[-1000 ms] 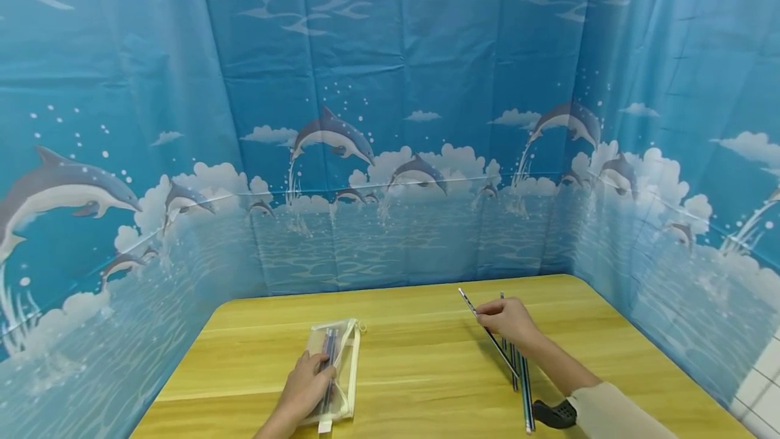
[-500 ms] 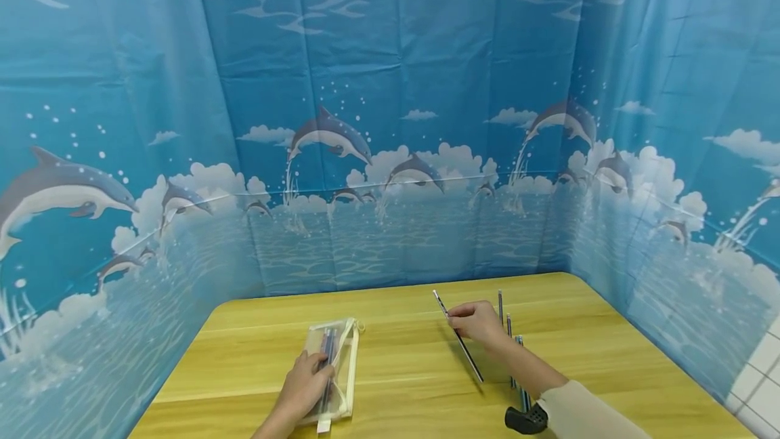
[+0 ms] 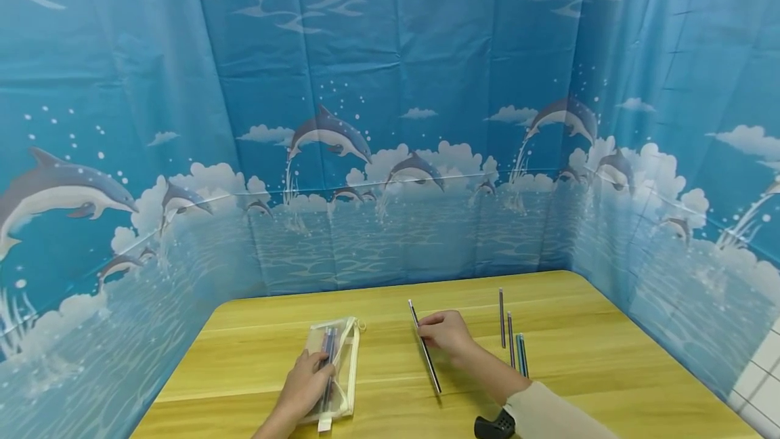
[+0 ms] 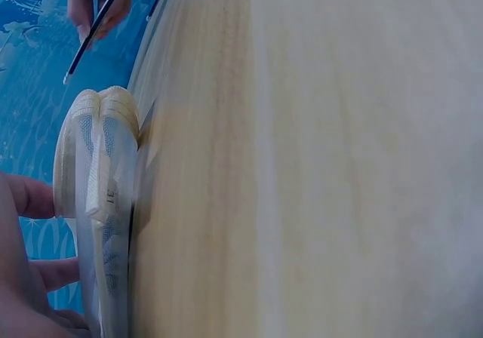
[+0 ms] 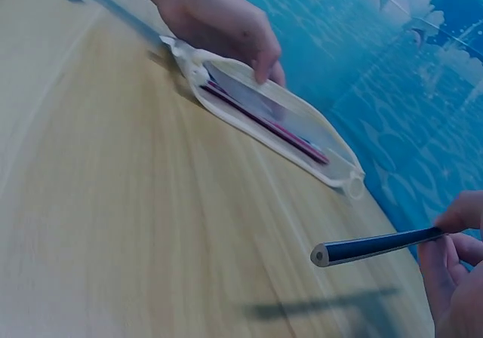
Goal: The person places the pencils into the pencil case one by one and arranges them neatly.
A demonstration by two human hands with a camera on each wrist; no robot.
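A clear pencil case (image 3: 349,378) with a cream zipper lies on the left of the table, several pencils (image 5: 264,123) inside. My left hand (image 3: 307,381) lies over it. In the right wrist view its fingers (image 5: 266,62) curl over the upper edge of the zipper mouth, which gapes toward the right. Right of the case, my right hand (image 3: 447,334) pinches a dark striped pencil (image 3: 430,361) between thumb and fingers. That pencil is tilted above the table, its shadow below, and its unsharpened end (image 5: 321,255) points toward the case.
Farther right, several loose pencils (image 3: 502,317) lie on the yellow wood-grain table (image 3: 579,330), partly hidden by the right forearm. A black wrist device (image 3: 495,424) sits by the right sleeve. A blue dolphin-print curtain (image 3: 390,242) hangs round the table's back and sides.
The right hand has carried the dark pencil leftward, from over the loose pencils to nearer the pencil case, turning it steeper. The left hand and the case stay in place.
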